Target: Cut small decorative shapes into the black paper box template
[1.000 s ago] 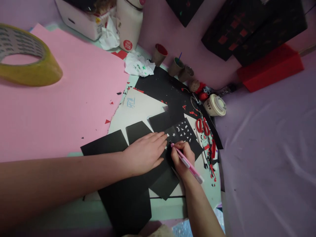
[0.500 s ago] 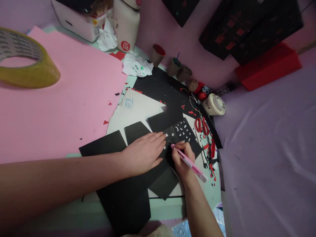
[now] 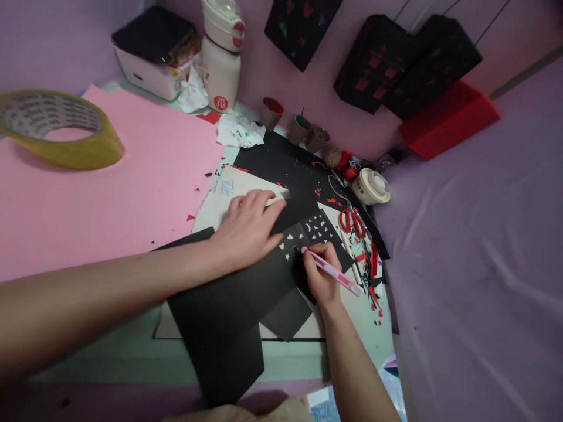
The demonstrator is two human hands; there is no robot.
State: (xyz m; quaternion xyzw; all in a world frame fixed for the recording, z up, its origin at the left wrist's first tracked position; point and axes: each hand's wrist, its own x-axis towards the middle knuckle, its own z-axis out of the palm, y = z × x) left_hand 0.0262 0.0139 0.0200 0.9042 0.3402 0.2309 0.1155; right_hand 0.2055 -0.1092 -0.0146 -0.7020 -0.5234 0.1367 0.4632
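My right hand [image 3: 323, 275] grips a slim pink pen-shaped craft knife [image 3: 334, 272], its tip end close to the black paper [image 3: 268, 287]. The tip itself is too small to make out. Star and heart cut-outs [image 3: 287, 256] show pale near that end, and a denser patch of triangles and a moon [image 3: 319, 228] lies beyond. My left hand [image 3: 248, 225] is open, fingers apart, over the far flaps of the black paper; it looks slightly blurred, and I cannot tell whether it touches the sheet. White paper with blue writing [image 3: 250, 177] lies partly beneath.
A roll of yellow tape [image 3: 65, 155] stands on pink paper [image 3: 162, 176] at left. Red-handled scissors [image 3: 352, 223], a lidded cup [image 3: 372, 186] and red and black scraps lie to the right. Small paint cups [image 3: 271, 114] and a white bottle [image 3: 222, 64] stand behind; black boxes [image 3: 373, 64] hang above.
My left hand has shifted away from the cut-outs, up and to the left, uncovering hearts and stars. My right hand stays by the same spot with the craft knife. The whole view has tilted slightly.
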